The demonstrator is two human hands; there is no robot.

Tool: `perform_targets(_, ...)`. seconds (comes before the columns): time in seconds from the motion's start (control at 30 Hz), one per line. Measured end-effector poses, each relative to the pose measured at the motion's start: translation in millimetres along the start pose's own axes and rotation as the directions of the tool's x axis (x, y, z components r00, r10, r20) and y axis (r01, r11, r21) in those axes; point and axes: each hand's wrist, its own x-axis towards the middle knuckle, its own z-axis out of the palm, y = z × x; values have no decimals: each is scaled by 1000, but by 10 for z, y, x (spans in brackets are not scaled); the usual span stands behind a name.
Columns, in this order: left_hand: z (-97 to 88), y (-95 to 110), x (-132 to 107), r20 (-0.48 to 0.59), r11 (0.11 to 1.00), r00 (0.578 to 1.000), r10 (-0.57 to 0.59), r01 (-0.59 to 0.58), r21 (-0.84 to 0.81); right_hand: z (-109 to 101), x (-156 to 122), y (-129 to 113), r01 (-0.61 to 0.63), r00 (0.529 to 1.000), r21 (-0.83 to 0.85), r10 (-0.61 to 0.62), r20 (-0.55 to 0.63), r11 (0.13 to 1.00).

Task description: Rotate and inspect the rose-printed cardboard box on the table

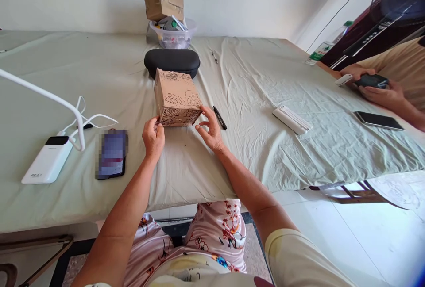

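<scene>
A small cardboard box [179, 92] with black scribbled loops on its top and front stands on the cloth-covered table in front of me. My left hand [154, 137] grips its near left corner, fingers curled in against the edge. At the near right corner, my right hand [210, 130] touches the box with a fingertip while its thumb stands apart. A black marker pen [219, 117] lies just right of that hand. Behind the box sits a black zippered case [171, 62].
Left are a white power bank [48, 161] with cables, a phone [112, 153] and a white curved arm [43, 90]. At the back, a plastic bowl [175, 37] bears another carton [164, 3]. Right lie a white device [292, 120] and another phone [379, 120], near another person's hands [381, 94].
</scene>
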Motion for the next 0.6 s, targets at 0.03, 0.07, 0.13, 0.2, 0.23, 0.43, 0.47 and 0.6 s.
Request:
perform_targets(0.03,-6,8,-1,-19,1000,1000,10,-11,-16,6,-2,13,6,1000,-4,-6,-9,1000)
perform_targets(0.07,-11,18,-2,-39,999,999,18,-19,-39,12,-5,26,10,1000,-9,-10,-14,1000)
perform_targets(0.13,-15,38,-2,-79,994,997,13,-21,-104,24,-11,55,5,1000,-22,-6,-12,1000)
perform_targets(0.2,-14,57,5,-108,984,994,-21,2,-175,35,-16,80,-12,1000,-34,12,-9,999)
perform_targets(0.23,-12,65,11,-116,979,992,-40,15,-205,40,-18,89,-23,1000,-36,22,-11,999)
perform_targets(0.43,-10,91,51,-110,930,986,-122,75,-359,63,-17,96,-69,998,28,69,-10,997)
perform_targets(0.47,-5,91,51,-82,919,988,-133,92,-383,64,-15,91,-75,997,33,75,-4,997)
perform_targets(0.6,36,76,26,28,913,993,-118,120,-389,69,-12,85,-93,995,31,92,28,995)
